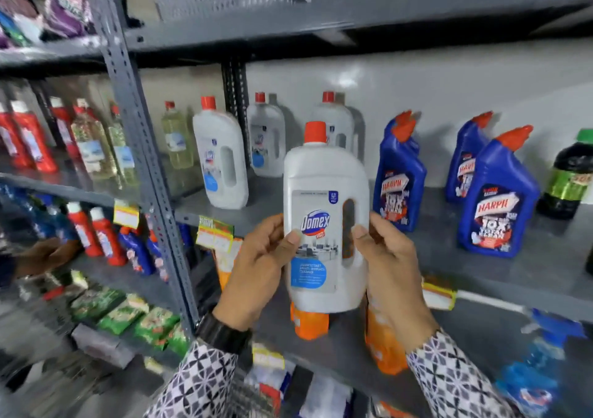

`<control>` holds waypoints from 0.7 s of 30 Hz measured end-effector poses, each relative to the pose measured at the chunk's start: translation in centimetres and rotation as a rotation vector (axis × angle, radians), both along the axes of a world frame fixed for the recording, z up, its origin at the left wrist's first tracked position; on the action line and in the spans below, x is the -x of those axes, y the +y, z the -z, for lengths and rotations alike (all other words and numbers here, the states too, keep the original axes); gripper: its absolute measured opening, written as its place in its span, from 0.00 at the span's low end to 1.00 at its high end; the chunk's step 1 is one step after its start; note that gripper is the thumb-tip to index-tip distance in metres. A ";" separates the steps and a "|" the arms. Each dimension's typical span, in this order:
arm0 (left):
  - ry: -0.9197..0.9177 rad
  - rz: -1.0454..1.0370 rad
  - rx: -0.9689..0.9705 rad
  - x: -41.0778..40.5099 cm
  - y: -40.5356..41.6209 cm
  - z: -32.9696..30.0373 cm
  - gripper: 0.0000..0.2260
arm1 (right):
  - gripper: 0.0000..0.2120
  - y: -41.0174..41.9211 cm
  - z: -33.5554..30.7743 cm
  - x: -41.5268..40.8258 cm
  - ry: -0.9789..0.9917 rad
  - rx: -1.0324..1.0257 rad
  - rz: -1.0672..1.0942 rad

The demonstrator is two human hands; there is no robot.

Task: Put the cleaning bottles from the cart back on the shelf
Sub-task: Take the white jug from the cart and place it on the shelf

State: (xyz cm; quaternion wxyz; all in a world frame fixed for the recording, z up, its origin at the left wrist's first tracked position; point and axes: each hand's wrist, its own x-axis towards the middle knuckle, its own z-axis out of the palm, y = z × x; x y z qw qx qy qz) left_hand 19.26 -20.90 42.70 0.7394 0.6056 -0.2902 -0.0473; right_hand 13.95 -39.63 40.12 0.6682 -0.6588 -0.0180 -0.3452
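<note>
Both hands, left [256,266] and right [391,270], grip upright white Domex bottle [324,225] before grey shelf [481,257]

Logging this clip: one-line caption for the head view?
Both hands, left hand and right hand, hold a white Domex bottle before the shelf.

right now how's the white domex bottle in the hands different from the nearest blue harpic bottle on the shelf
The Domex bottle is white with a straight red cap; the blue Harpic bottle has an angled red-orange spout. The Domex bottle is held in the air by the left hand and right hand; the Harpic bottle stands on the shelf. The Domex bottle has a handle slot; none shows on the Harpic bottle. Both are upright, labels forward.
</note>
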 end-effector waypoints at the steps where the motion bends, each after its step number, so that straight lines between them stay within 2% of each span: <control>1: -0.030 -0.009 -0.011 -1.8 -0.2 -1.1 0.14 | 0.12 -0.3 -1.0 -1.7 -0.004 0.064 0.039; 4: -0.130 -0.057 -0.052 -8.2 -1.2 -3.7 0.14 | 0.10 -0.9 -3.7 -7.6 0.011 0.199 0.196; 8: -0.208 -0.064 -0.117 -16.2 -2.8 -4.4 0.15 | 0.05 -1.3 -5.7 -13.8 0.130 0.238 0.335; 11: -0.175 -0.025 -0.108 -20.6 -3.6 -3.8 0.15 | 0.09 -1.4 -5.9 -16.8 0.191 0.285 0.397; 17: -0.115 0.025 -0.091 -25.3 -4.4 -3.0 0.14 | 0.08 -1.9 -5.7 -20.1 0.202 0.348 0.447; 21: -0.123 0.056 -0.106 -25.7 -4.0 -2.2 0.16 | 0.13 -2.7 -4.3 -20.4 0.161 0.342 0.377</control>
